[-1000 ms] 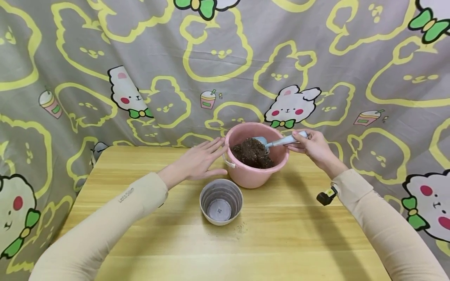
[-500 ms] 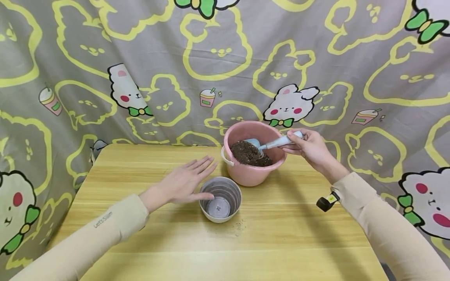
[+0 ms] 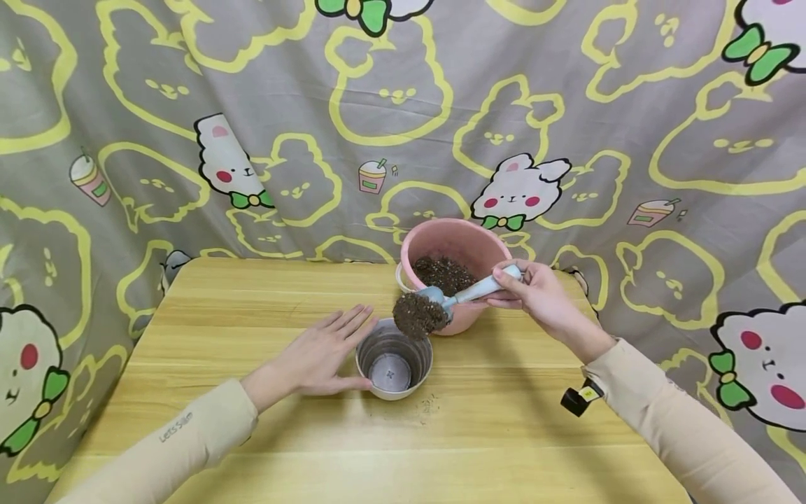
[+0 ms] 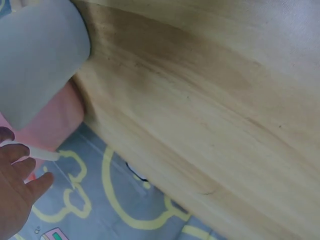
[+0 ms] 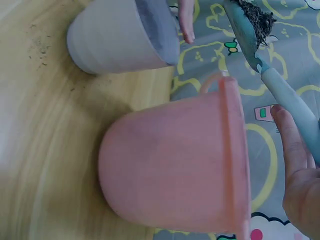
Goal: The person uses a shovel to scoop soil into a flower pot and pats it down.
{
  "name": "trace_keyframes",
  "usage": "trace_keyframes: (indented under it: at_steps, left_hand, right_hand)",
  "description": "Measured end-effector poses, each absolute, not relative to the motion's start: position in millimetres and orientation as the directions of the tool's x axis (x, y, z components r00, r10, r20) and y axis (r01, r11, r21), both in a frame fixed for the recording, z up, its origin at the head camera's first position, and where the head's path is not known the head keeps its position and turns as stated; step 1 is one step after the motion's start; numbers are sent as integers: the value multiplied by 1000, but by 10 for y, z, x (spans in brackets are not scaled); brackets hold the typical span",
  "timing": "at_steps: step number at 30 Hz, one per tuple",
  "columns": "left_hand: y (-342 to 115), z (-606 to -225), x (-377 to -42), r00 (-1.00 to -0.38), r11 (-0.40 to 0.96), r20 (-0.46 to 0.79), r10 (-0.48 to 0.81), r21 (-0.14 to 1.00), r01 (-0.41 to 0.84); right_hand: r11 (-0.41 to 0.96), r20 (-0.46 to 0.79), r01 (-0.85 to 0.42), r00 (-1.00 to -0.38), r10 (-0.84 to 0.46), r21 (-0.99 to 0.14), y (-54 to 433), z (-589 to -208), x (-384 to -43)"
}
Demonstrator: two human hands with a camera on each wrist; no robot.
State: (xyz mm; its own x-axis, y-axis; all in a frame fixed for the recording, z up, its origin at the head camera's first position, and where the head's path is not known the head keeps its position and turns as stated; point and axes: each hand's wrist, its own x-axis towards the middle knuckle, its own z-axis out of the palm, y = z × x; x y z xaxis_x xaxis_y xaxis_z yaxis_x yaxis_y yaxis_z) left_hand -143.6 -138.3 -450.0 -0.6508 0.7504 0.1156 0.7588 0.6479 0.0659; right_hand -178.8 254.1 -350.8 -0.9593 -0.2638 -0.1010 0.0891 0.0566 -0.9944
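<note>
My right hand (image 3: 538,297) grips the pale blue handle of a small trowel (image 3: 483,287). Its blade carries a heap of dark soil (image 3: 417,316) over the back rim of a grey flower pot (image 3: 392,371), which stands upright and shows its bare bottom. With straight, spread fingers, my left hand (image 3: 317,357) lies along the pot's left side, thumb at the front rim. Behind the pot is a pink bucket (image 3: 464,322) with more soil inside. The right wrist view shows the loaded trowel (image 5: 287,100) above the level of the bucket's rim.
Soil crumbs (image 3: 429,406) lie on the wooden table (image 3: 504,448) in front of the pot. A patterned grey curtain (image 3: 283,84) hangs right behind the table. The bucket's white handle (image 3: 403,278) hangs at its left side.
The trowel has come out of the bucket with soil on it and moved left and toward me, over the pot. My left hand has left the bucket's side and come to the pot.
</note>
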Motion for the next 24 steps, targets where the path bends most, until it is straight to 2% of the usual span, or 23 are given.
trace_keyframes:
  at_steps: [11, 24]
  left_hand:
    - [-1402, -4563, -1420, -676, 671, 102, 730, 77, 737]
    - [-1389, -4550, -1439, -670, 667, 96, 736, 69, 742]
  right_hand:
    - [155, -95, 57, -962, -256, -986, 2471, -3738, -1686]
    - [239, -101, 38, -962, -255, -970, 2367, -3751, -1624]
